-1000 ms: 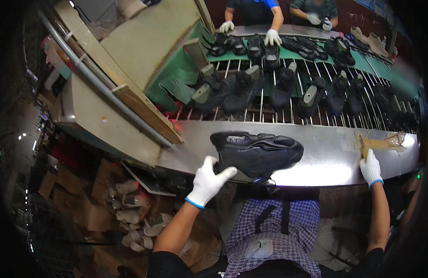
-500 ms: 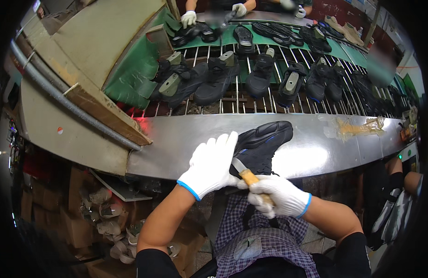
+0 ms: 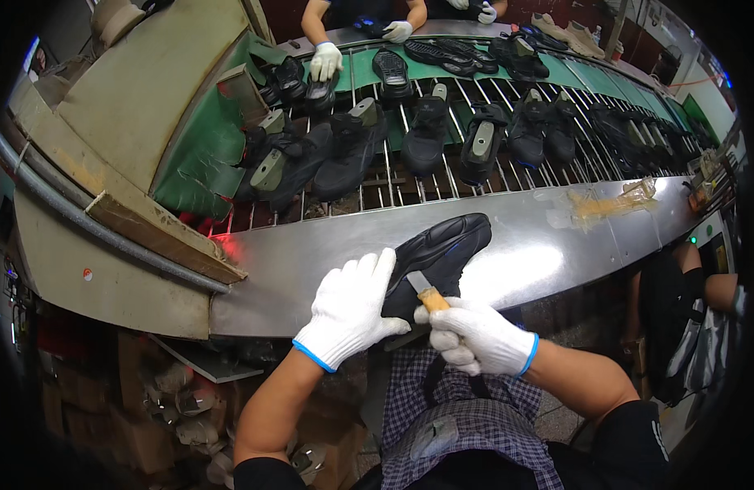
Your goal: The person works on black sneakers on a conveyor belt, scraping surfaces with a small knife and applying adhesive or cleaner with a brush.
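Observation:
A black shoe with small blue accents lies tilted over the near edge of the metal ledge, its thick sole facing up and left. My left hand, in a white knit glove with a blue cuff, grips its near end, fingers along the sole side and thumb below. Inside my right hand, gloved the same way, is a short flat-bladed knife with a yellowish handle. The blade rests against the shoe near where sole and upper meet. My right fingers hide most of the handle.
Behind the metal ledge runs a rod conveyor carrying several black shoes. Across it, a co-worker's gloved hand touches a shoe. A wooden-edged panel stands at left. Beige shoes lie in boxes below left.
The knife blade sits a little differently on the shoe, and my right fingers have curled closer round its handle. Across the conveyor, the co-worker's hand has come down onto a shoe. The view has shifted slightly.

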A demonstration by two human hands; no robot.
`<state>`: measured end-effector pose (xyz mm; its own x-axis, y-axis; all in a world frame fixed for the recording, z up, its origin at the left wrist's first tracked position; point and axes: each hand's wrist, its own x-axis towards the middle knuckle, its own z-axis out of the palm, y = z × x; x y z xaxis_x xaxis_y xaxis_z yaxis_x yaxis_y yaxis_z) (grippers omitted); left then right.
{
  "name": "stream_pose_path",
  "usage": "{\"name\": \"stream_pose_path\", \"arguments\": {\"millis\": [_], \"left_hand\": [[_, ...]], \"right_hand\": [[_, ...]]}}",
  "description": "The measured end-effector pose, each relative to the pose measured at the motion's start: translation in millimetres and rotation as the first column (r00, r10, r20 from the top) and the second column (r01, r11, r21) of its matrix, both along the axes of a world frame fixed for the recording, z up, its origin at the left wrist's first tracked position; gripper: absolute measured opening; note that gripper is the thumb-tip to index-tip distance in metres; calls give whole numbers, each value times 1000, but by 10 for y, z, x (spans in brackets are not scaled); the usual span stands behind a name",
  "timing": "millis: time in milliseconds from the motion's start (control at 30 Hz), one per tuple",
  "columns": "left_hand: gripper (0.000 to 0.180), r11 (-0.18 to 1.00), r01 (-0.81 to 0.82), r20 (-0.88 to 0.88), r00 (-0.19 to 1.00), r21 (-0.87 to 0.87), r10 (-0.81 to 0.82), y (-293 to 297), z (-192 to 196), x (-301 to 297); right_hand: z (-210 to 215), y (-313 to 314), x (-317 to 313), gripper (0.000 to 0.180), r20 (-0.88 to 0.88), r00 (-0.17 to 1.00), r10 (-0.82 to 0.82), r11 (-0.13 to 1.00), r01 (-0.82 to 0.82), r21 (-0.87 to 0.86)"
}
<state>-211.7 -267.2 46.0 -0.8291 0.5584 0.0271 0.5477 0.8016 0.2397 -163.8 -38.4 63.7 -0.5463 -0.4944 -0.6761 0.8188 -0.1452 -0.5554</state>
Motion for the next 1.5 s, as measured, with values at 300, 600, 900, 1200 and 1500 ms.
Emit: {"name": "stream_pose_path", "arguments": {"millis": [300, 600, 900, 1200, 1500], "left_hand": [[102, 999, 43, -20, 999, -1, -43, -27, 16, -3], [103, 998, 57, -42, 998, 32, -56, -61, 9, -8], [105, 745, -513, -136, 778, 427, 614, -439, -905, 1248], [92, 428, -769, 541, 639, 475, 547, 210, -618, 667], [81, 595, -485, 113, 826, 641, 552, 483, 600, -27]], "right_hand": [[150, 186, -231, 30, -371, 523, 767, 621, -457, 637], [326, 25, -259, 28, -140, -75, 987, 150, 162, 975], [-423, 1395, -396, 44, -255, 552, 794, 53, 356, 933], [-644, 891, -1050, 93, -594, 63, 802, 471, 545, 694], [262, 136, -1333, 58, -922, 308, 236, 829, 432, 356]]}}
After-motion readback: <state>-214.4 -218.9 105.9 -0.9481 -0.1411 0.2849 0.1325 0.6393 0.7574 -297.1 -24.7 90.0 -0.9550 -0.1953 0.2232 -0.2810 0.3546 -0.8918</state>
